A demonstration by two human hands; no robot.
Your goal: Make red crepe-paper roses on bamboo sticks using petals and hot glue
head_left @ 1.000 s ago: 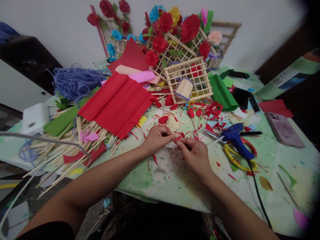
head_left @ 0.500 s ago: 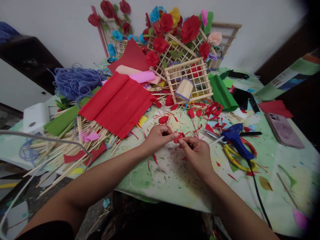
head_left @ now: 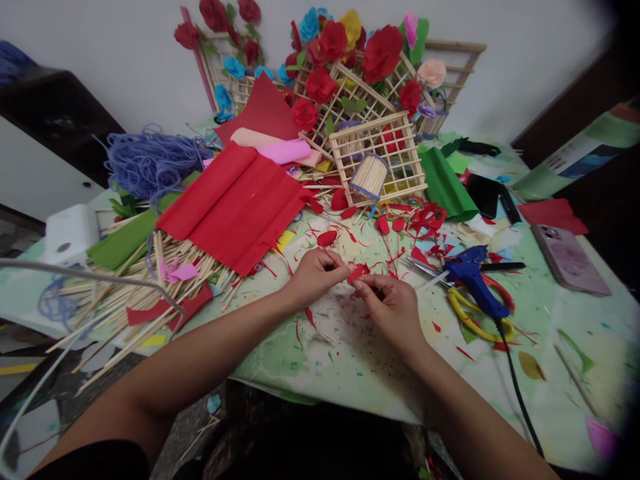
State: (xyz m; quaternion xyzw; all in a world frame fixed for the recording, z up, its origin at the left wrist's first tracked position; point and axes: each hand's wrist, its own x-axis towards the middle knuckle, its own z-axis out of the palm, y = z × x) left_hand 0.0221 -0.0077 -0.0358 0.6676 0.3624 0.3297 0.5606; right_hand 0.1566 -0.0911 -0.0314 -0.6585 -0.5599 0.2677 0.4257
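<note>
Two hands meet over the paint-stained table point(head_left: 350, 360): the left hand point(head_left: 315, 275) and the right hand point(head_left: 393, 308) each pinch, with thumb and fingertips closed, one small red paper petal point(head_left: 356, 272) held between them just above the tabletop; its long axis runs roughly left to right. Just right lies one blue glue gun point(head_left: 473, 283), nozzle pointing left, over yellow-handled scissors point(head_left: 473, 321). Farther back, one folded red crepe sheet point(head_left: 235, 203), one bundle of toothpicks point(head_left: 369, 177), and wooden lattices point(head_left: 375, 150) with paper flowers point(head_left: 383, 52).

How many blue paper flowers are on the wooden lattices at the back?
4 that show: one at the top, one on the left lattice, one lower left, and a small one just right of it. Red flowers may hide others.
</note>
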